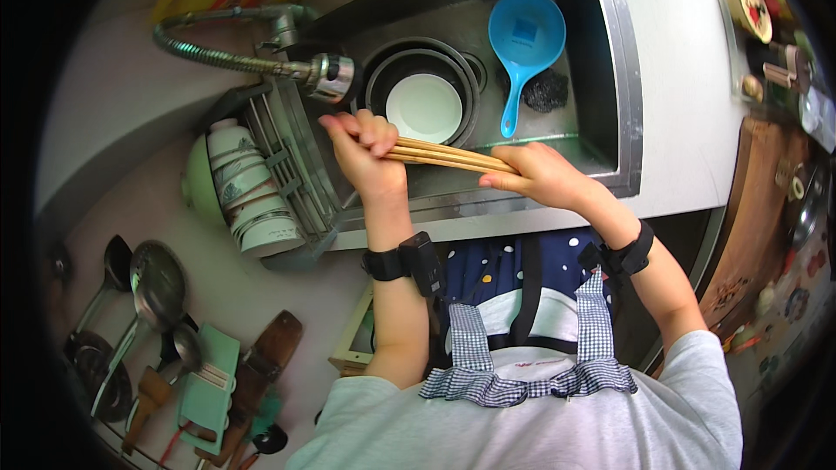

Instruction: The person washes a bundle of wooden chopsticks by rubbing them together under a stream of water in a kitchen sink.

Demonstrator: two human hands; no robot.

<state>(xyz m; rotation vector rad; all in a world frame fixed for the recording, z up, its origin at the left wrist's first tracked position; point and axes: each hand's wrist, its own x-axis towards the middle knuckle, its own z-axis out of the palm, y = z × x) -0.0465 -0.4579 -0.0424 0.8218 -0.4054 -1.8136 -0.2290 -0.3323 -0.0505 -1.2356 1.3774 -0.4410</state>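
Observation:
A bundle of wooden chopsticks (444, 155) stretches between my two hands above the sink's near side. My left hand (367, 150) wraps around one end, close below the faucet head. At the other end, my right hand (539, 173) grips the bundle between thumb and fingers. Beneath and beyond lies a white bowl (424, 108), nested inside dark round pans (385, 72) in the steel sink (444, 16). The blue plastic ladle (526, 32) rests to the right, beside a dark mesh scrubber (547, 91). How many chopsticks there are is hard to tell.
A flexible faucet (222, 52) curves in from the left, its head (332, 78) over the sink's edge. Stacked bowls (245, 183) lean in a rack (284, 160) at left. Ladles (157, 281) and a green grater (208, 385) hang lower left. A wooden board (735, 209) stands at right.

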